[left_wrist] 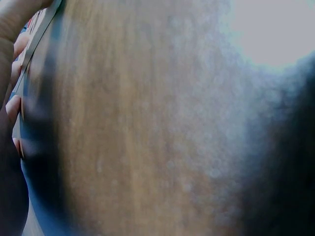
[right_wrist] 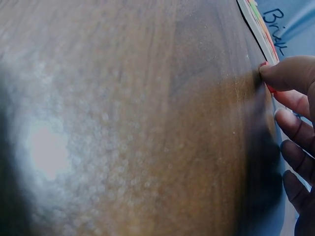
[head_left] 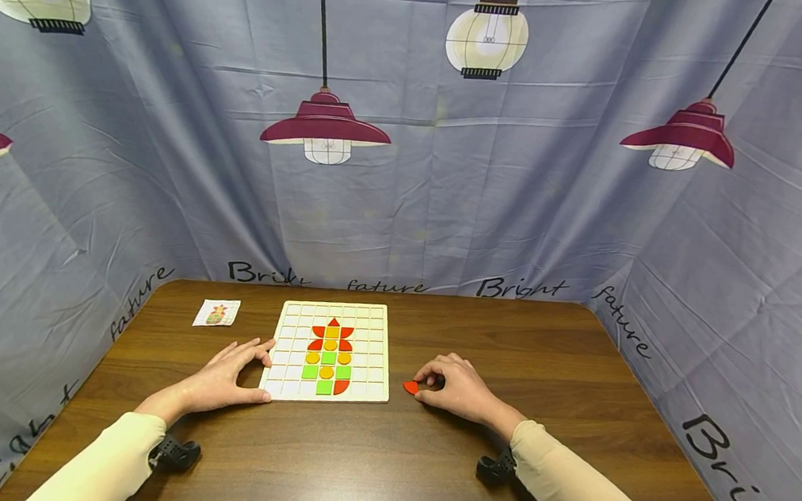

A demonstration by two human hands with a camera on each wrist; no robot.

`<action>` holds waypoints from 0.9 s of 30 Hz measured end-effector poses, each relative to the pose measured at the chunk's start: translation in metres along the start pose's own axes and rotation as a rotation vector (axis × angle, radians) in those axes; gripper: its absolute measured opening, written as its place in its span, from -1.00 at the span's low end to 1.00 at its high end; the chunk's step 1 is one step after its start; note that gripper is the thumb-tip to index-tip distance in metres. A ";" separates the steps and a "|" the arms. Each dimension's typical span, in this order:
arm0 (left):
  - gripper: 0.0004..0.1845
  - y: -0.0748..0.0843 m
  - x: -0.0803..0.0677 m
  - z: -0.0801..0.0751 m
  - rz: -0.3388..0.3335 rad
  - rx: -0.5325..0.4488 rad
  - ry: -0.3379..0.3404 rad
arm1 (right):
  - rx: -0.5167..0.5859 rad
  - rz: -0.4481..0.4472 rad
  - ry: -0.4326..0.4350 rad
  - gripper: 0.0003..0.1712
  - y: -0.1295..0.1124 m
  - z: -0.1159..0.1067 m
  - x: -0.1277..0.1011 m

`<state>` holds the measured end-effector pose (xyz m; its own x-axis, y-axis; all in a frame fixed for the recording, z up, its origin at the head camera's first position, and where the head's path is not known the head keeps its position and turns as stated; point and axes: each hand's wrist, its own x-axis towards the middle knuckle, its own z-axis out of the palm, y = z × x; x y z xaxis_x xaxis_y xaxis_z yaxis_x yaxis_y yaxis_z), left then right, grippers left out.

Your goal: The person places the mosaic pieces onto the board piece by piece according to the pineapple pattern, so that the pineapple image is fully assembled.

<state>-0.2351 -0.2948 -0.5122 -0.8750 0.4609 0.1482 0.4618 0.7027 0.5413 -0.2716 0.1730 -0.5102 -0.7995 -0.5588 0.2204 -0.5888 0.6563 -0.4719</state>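
Note:
Right of the white grid board (head_left: 368, 359), my right hand (head_left: 460, 389) pinches a small red rounded piece (head_left: 410, 387) between thumb and fingertips. That red piece (right_wrist: 270, 88) also peeks out by the thumb in the right wrist view, mostly hidden by the fingers. My left hand (head_left: 218, 382) rests at the board's left edge, thumb at the near corner and fingers spread farther up. Flat pieces make a pineapple-like figure on the board: green squares (head_left: 324, 388), yellow rounds (head_left: 327, 372) and red curved pieces (head_left: 341, 388), with a red triangle (head_left: 334, 323) on top.
A small pattern card (head_left: 217, 313) with a similar coloured figure lies at the back left of the brown wooden table (head_left: 354, 461). Printed curtains (head_left: 405, 203) hang behind the table and along its sides.

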 end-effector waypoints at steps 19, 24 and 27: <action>-0.48 0.000 0.000 0.000 0.000 0.009 0.000 | -0.011 0.000 0.004 -0.81 0.001 0.001 0.000; -0.47 0.001 0.000 0.000 0.004 0.003 0.004 | -0.013 0.006 0.003 -0.82 0.001 0.001 0.001; -0.47 0.001 0.000 -0.001 -0.001 0.002 0.001 | -0.012 0.009 0.001 -0.82 0.000 0.001 0.001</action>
<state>-0.2345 -0.2942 -0.5109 -0.8755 0.4597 0.1487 0.4614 0.7041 0.5398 -0.2722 0.1721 -0.5106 -0.8052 -0.5520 0.2168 -0.5825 0.6676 -0.4637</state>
